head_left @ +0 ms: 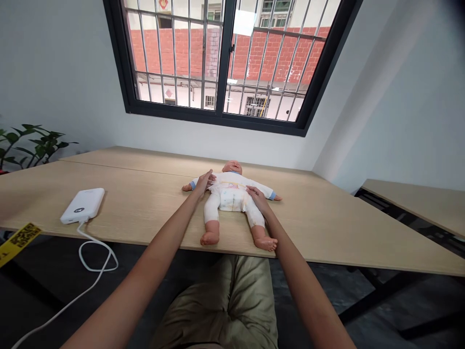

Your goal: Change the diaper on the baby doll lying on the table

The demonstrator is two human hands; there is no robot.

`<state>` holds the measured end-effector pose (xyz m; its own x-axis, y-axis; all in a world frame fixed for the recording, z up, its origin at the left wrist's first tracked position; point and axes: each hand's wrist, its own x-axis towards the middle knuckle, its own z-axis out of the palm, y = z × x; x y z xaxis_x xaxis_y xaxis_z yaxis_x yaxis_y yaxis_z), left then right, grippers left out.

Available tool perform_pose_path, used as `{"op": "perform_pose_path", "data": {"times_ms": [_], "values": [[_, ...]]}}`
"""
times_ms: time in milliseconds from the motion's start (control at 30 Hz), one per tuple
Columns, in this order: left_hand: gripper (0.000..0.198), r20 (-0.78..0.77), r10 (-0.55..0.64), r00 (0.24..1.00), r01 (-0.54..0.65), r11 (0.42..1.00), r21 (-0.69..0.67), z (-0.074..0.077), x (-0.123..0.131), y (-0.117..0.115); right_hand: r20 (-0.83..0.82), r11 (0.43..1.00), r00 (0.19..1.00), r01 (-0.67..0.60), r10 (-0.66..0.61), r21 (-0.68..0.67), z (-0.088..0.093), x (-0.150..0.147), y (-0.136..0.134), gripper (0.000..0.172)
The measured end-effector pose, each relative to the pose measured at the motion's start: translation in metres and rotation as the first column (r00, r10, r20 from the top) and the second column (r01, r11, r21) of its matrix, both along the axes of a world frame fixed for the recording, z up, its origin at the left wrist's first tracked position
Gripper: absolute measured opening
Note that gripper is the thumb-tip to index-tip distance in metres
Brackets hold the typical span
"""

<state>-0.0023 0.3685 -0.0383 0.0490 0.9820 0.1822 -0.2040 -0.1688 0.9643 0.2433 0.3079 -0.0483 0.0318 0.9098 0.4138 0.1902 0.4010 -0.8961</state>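
Note:
A baby doll [232, 194] in white clothes with blue cuffs lies on its back on the wooden table [327, 228], head toward the window and bare feet near the front edge. My left hand [204, 182] rests on the doll's shoulder and upper arm, fingers stretched out. My right hand [256, 195] lies flat on the doll's other side at the waist, fingers extended over the white diaper. Neither hand holds anything.
A white power bank [83, 205] lies at the table's left with a white cable [95, 252] hanging off the front edge. A potted plant [32, 143] stands at far left. A second table [417, 203] is at right. A barred window [225, 58] is ahead.

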Motion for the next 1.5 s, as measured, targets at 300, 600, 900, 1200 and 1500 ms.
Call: {"op": "perform_pose_path", "data": {"times_ms": [300, 600, 900, 1200, 1500], "values": [[0.041, 0.314, -0.016, 0.949, 0.043, 0.996, -0.081, 0.009, -0.007, 0.001, 0.008, 0.999, 0.999, 0.036, -0.036, 0.003, -0.002, 0.001, 0.000, 0.021], [0.042, 0.522, -0.066, 0.850, 0.128, 0.988, -0.082, 0.013, -0.015, 0.001, 0.036, 1.000, 0.999, 0.011, -0.011, -0.005, 0.001, -0.001, -0.005, 0.024], [0.039, 0.485, -0.014, 0.874, 0.028, 0.999, -0.021, 0.011, -0.013, 0.000, 0.027, 1.000, 0.999, -0.020, 0.020, 0.013, 0.000, -0.002, -0.004, 0.027], [0.061, 0.560, -0.083, 0.824, 0.118, 0.993, -0.026, 0.007, -0.020, 0.005, 0.025, 0.999, 0.999, -0.027, 0.027, 0.018, 0.000, -0.001, -0.002, 0.027], [0.058, 0.503, -0.112, 0.857, 0.120, 0.993, 0.015, 0.002, -0.020, 0.004, 0.024, 0.999, 0.999, -0.028, 0.028, 0.023, -0.004, 0.002, 0.002, 0.028]]}}
